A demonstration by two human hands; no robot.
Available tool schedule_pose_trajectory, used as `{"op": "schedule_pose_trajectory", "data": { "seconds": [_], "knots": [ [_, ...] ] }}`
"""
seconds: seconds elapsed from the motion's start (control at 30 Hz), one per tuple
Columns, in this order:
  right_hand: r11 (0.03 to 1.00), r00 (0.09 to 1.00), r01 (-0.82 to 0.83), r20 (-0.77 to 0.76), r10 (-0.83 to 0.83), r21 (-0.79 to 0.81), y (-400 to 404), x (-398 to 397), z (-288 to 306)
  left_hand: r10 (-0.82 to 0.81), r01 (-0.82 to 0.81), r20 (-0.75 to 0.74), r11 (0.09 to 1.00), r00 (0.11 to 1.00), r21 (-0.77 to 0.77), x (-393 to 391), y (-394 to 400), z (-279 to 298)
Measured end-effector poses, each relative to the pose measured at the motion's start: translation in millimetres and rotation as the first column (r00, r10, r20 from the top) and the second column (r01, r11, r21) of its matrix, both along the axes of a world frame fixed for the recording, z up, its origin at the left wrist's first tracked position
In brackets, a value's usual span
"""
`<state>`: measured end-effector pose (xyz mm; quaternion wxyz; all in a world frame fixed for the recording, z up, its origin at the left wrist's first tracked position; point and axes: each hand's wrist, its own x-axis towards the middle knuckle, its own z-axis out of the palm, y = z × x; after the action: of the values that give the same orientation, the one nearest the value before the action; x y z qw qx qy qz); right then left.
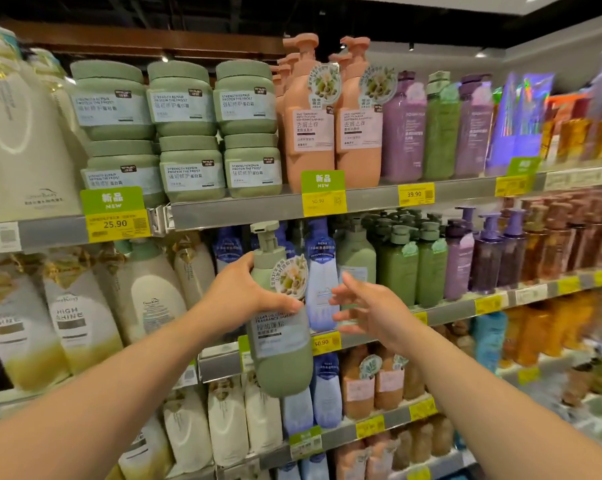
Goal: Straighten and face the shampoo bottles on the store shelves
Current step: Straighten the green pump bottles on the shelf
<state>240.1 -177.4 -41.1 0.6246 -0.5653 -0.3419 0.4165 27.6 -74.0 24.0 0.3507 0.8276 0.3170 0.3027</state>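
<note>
My left hand [242,292] grips a sage-green pump shampoo bottle [280,344] around its shoulder and holds it out in front of the second shelf [445,311], label facing me. My right hand [372,311] hovers just right of that bottle with fingers spread, holding nothing. Behind the held bottle stand pale blue bottles [322,271] and more green pump bottles [396,268]. On the top shelf [237,211] two peach pump bottles [330,119] face forward.
Green jars [182,98] are stacked in two tiers on the top shelf at left. Purple and green bottles [438,126] stand to the right. Cream refill pouches [71,317] fill the left bays. Yellow price tags [117,225] line the shelf edges. Lower shelves hold white, blue and peach packs.
</note>
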Motion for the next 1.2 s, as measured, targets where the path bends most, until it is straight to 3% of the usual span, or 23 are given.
{"op": "schedule_pose_trajectory", "data": {
  "seconds": [0.13,0.27,0.47,0.57,0.73,0.93,1.03,1.2],
  "knots": [
    [0.998,0.98,0.058,0.192,-0.06,0.016,14.9,27.1,13.4,0.048,-0.048,-0.002,0.999,0.999,0.0,13.0,-2.9,3.0],
    [0.999,0.885,0.033,0.464,-0.038,0.019,38.6,51.3,24.0,0.099,-0.099,0.02,0.995,0.995,-0.033,25.5,-2.8,3.1],
    [0.997,0.611,0.049,0.791,0.019,-0.062,78.0,69.9,39.0,0.199,-0.198,0.021,0.978,0.98,-0.066,39.1,-1.6,-1.2],
    [0.991,0.627,0.003,0.773,0.101,-0.132,93.9,71.2,44.6,0.249,-0.246,0.013,0.965,0.969,-0.091,39.5,-0.7,-6.3],
    [0.993,0.704,0.001,0.705,0.086,-0.122,111.1,71.4,45.8,0.339,-0.337,-0.01,0.934,0.941,-0.121,32.7,-0.6,-18.3],
    [0.996,0.64,-0.014,0.765,0.074,-0.084,114.2,73.4,41.2,0.421,-0.421,-0.027,0.899,0.907,-0.116,34.6,-11.4,-25.8],
    [0.999,0.552,0.0,0.833,0.035,-0.042,108.5,78.9,39.9,0.438,-0.436,-0.009,0.891,0.899,-0.131,33.1,-14.1,-26.1],
    [0.998,0.56,-0.049,0.826,0.061,-0.041,90.9,76.6,42.7,0.433,-0.43,-0.005,0.895,0.902,-0.117,28.8,-16.5,-25.3]
  ]
}}
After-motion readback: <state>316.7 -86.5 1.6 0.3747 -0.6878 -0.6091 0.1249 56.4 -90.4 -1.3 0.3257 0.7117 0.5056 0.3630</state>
